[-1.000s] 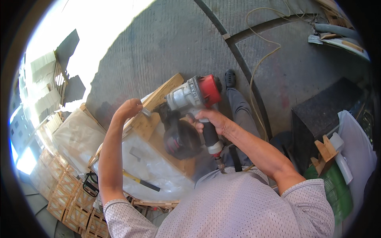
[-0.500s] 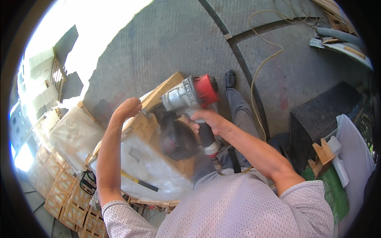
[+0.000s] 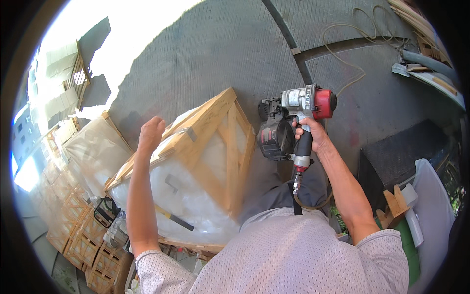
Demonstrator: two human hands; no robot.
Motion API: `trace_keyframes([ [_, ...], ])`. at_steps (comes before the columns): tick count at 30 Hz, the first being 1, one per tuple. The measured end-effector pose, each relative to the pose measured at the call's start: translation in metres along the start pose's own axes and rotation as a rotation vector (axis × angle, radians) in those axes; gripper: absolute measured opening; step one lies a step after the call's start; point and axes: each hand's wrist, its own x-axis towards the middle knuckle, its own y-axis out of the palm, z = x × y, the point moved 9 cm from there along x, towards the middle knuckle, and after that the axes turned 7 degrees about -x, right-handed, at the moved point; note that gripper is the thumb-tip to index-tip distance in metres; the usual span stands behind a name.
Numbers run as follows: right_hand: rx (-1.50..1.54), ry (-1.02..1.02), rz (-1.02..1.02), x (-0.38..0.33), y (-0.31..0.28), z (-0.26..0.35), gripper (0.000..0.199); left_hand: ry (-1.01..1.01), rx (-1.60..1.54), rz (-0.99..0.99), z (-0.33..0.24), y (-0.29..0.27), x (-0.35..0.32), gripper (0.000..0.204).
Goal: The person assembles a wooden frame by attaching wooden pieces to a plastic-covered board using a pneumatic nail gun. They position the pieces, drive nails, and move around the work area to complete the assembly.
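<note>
Lettering [image 3: 308, 99] on the nail gun [image 3: 295, 102]

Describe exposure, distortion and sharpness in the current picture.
Head view: upper left blown out to white, while the shaded floor keeps its texture; head view: fisheye curves the dark floor channel; head view: nail gun in the right hand looks fairly sharp.

Nail gun [image 3: 278, 137] right of the crate [image 3: 196, 169], box [image 3: 391, 157] farther right
</note>
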Motion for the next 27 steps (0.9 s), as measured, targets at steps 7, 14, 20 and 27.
trace_keyframes([
  [7, 0.037, -0.084, -0.199, -0.018, -0.102, 0.044, 0.016, -0.100, 0.006, -0.295, 0.010, -0.045, -0.144, 0.018],
  [14, 0.079, -0.083, -0.274, -0.015, -0.124, 0.052, 0.017, 0.005, 0.590, -0.102, 0.004, 0.041, -0.206, 0.065],
  [20, 0.068, -0.072, -0.231, -0.003, -0.111, 0.045, 0.020, -0.066, 0.736, -0.071, 0.034, 0.067, -0.206, 0.078],
  [27, 0.041, -0.035, -0.219, 0.012, -0.087, 0.033, 0.016, -0.123, 0.564, -0.091, 0.006, 0.043, -0.213, 0.075],
])
